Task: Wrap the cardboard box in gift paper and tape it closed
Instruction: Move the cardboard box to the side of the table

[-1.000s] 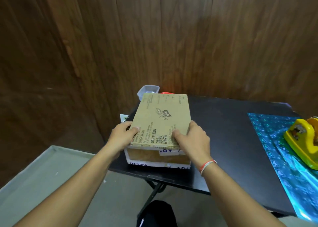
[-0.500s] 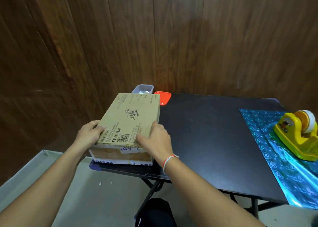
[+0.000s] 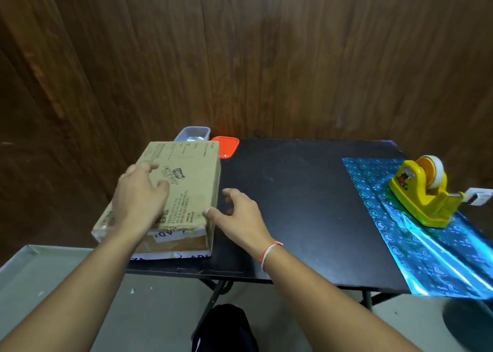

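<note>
At the table's left edge, left hand lies flat on the cardboard box, right hand apparently loose-fingered beside it.

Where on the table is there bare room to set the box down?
The black table is bare between the cardboard box and the gift paper. The right side is crowded: the tape dispenser sits on the paper. The far left corner holds an orange lid and a grey container.

Left hand atop cardboard box
</note>
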